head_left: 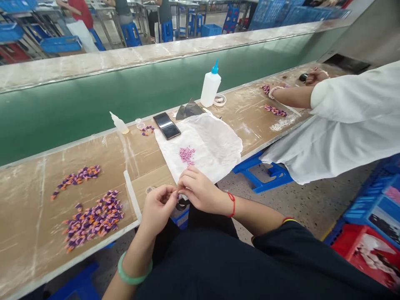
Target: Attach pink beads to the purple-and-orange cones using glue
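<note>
Dark shirt (218, 266) nearest; beyond it, left hand (160, 204) and right hand (200, 189) meet, fingers pinching a tiny piece (178, 196) near pink bits (186, 155).

A long green strip (125, 104) runs beside the brown worktable (25, 179). Blue stools (131, 34) stand beyond it, and the floor (306, 208) is speckled.

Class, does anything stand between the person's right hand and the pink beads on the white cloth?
Nothing visible does. The pink beads lie on the white cloth just beyond the right hand; the phone lies farther back, to their left, out of the way.
</note>
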`<state>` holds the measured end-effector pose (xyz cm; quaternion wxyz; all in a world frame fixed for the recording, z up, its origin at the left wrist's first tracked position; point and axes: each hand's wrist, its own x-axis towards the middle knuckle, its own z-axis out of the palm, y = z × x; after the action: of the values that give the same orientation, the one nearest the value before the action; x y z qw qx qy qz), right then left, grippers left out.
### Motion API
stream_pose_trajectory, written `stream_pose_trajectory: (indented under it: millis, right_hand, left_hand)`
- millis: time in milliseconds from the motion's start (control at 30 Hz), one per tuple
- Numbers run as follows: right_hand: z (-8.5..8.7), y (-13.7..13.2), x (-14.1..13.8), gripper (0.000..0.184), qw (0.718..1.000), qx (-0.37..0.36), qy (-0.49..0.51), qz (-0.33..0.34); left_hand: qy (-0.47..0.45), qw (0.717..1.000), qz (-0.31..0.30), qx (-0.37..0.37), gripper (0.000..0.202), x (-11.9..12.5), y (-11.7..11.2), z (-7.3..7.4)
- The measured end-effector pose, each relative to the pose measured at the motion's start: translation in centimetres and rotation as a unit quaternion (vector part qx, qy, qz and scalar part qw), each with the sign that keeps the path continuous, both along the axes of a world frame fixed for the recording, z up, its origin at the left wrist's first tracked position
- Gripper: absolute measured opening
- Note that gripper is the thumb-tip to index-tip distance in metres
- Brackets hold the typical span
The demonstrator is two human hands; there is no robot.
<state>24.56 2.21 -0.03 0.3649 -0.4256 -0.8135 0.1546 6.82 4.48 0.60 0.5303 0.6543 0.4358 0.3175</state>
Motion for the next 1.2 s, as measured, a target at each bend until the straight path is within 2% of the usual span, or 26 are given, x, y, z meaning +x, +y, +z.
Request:
stream_pose_trajectory:
  millis: [200, 400, 467, 533, 667, 767, 867, 967, 1100, 1200]
  right_hand:
    - [0.5, -0.6, -0.2, 0.018, 1.000, 0.005, -0.005, -0.007]
    - [0.7, -0.4, 0.1, 0.019, 0.998, 0.053, -0.045, 0.007]
    - [0.8, -0.4, 0.2, 0.021, 0.993, 0.092, -0.069, 0.027]
    - [0.9, -0.4, 0.4, 0.022, 0.985, 0.136, -0.090, 0.057]
    - [1.2, -0.1, 0.8, 0.018, 0.958, 0.220, -0.133, 0.126]
    - [1.3, 0.4, 0.6, 0.019, 0.949, 0.238, -0.138, 0.157]
    - [1.4, 0.5, -0.1, 0.016, 0.973, 0.173, -0.079, 0.131]
    - [1.8, 0.3, -1.0, 0.010, 0.995, 0.042, 0.042, 0.082]
    - [2.4, -0.1, -1.8, 0.010, 0.982, -0.122, 0.128, 0.061]
    - [2.7, -0.4, -2.2, 0.009, 0.970, -0.177, 0.156, 0.066]
  left_hand:
    - [0.017, 0.999, 0.027, 0.044, 0.015, -0.1, -0.6, -0.2]
    - [0.026, 0.999, 0.012, 0.040, 0.014, -0.1, -1.0, 0.2]
    - [0.011, 1.000, 0.000, -0.001, 0.018, -0.3, -1.1, 0.3]
    - [-0.026, 0.997, -0.020, -0.074, 0.026, -0.5, -1.2, 0.1]
    - [-0.089, 0.972, -0.044, -0.214, 0.040, -1.3, -1.1, -0.7]
    - [-0.110, 0.963, -0.038, -0.243, 0.042, -1.8, -1.2, -1.1]
    - [-0.126, 0.977, 0.009, -0.172, 0.036, -2.0, -1.7, -0.7]
    - [-0.081, 0.994, 0.077, -0.009, 0.022, -2.1, -2.3, 0.3]
    - [-0.005, 0.977, 0.100, 0.189, 0.015, -2.5, -2.8, 1.4]
    - [0.025, 0.961, 0.097, 0.256, 0.016, -2.5, -2.9, 1.5]
